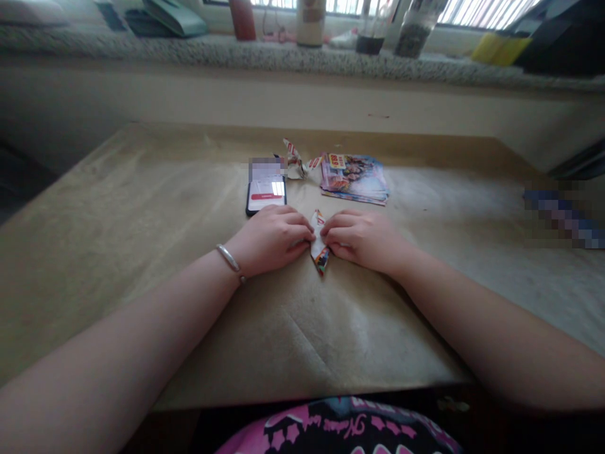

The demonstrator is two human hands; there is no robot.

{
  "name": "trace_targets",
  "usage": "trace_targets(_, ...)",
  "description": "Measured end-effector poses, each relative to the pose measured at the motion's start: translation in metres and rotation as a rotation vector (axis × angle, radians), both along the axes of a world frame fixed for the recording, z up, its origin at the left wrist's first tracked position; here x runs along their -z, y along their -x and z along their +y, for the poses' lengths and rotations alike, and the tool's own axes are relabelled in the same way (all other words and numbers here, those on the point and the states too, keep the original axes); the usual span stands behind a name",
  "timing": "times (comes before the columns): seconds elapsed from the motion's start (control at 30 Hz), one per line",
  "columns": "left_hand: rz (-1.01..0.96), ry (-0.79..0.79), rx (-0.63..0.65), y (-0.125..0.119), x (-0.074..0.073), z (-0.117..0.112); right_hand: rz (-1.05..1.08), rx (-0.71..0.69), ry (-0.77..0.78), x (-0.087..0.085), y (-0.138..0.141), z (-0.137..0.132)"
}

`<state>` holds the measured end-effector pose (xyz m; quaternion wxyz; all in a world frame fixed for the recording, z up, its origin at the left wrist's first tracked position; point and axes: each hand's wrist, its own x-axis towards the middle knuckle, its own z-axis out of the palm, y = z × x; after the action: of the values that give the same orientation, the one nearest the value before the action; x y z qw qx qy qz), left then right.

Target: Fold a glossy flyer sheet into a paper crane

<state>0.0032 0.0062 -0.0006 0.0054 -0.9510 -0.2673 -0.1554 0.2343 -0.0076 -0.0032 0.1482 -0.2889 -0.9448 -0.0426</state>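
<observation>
A small piece of folded paper (319, 243), white with coloured print, lies on the table between my hands, its pointed ends toward and away from me. My left hand (278, 236), with a silver bangle at the wrist, pinches its left edge. On the opposite edge the curled fingers of my right hand (357, 238) grip the paper too. Just beyond my left hand is a phone (265, 189) with a lit screen. Behind the paper sit folded paper shapes (299, 162) with red print. A stack of colourful printed sheets (354, 178) lies beyond my right hand.
A beige covering spreads over the table (155, 208). At the far right lies a blurred blue item (564, 217). Along the stone windowsill (269, 55) stand several bottles and jars, a red cylinder (242, 19) and a yellow object (501, 48).
</observation>
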Motion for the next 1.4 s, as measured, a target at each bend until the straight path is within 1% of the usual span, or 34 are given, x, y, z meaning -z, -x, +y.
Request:
trace_targets(0.17, 0.001, -0.009, -0.004, 0.001, 0.0, -0.001, 0.188, 0.014, 0.146, 0.008, -0.001, 0.005)
trace_targets(0.33, 0.014, -0.019, -0.015, -0.001, -0.001, -0.003, 0.428, -0.018, 0.36, 0.016, -0.003, 0.013)
trace_targets(0.43, 0.012, -0.038, -0.026, -0.003, -0.001, -0.004, 0.502, -0.015, 0.408, 0.019, -0.003, 0.015)
trace_targets(0.57, 0.047, -0.098, -0.061, -0.007, 0.0, -0.005, 0.5, 0.013, 0.401, 0.019, 0.0, 0.013)
trace_targets(0.67, 0.081, -0.162, -0.071, -0.009, 0.001, -0.006, 0.45, 0.054, 0.36, 0.017, 0.001, 0.008)
trace_targets(0.87, 0.091, -0.237, -0.048, -0.009, 0.0, -0.004, 0.143, 0.185, 0.132, 0.006, 0.006, -0.003)
trace_targets(0.97, 0.098, -0.258, -0.046, -0.01, 0.0, -0.005, 0.031, 0.192, 0.039, 0.0, 0.007, -0.006)
trace_targets(1.1, 0.118, -0.293, -0.048, -0.012, -0.001, -0.006, -0.038, 0.174, -0.04, -0.002, 0.009, -0.006)
trace_targets(1.17, 0.118, -0.308, -0.058, -0.013, -0.001, -0.006, -0.024, 0.178, -0.034, -0.001, 0.01, -0.004)
trace_targets(1.27, 0.101, -0.305, -0.074, -0.014, 0.001, -0.005, 0.066, 0.176, 0.037, 0.004, 0.011, 0.0)
trace_targets(1.4, 0.057, -0.248, -0.103, -0.015, 0.005, -0.003, 0.125, 0.181, 0.104, 0.008, 0.01, 0.002)
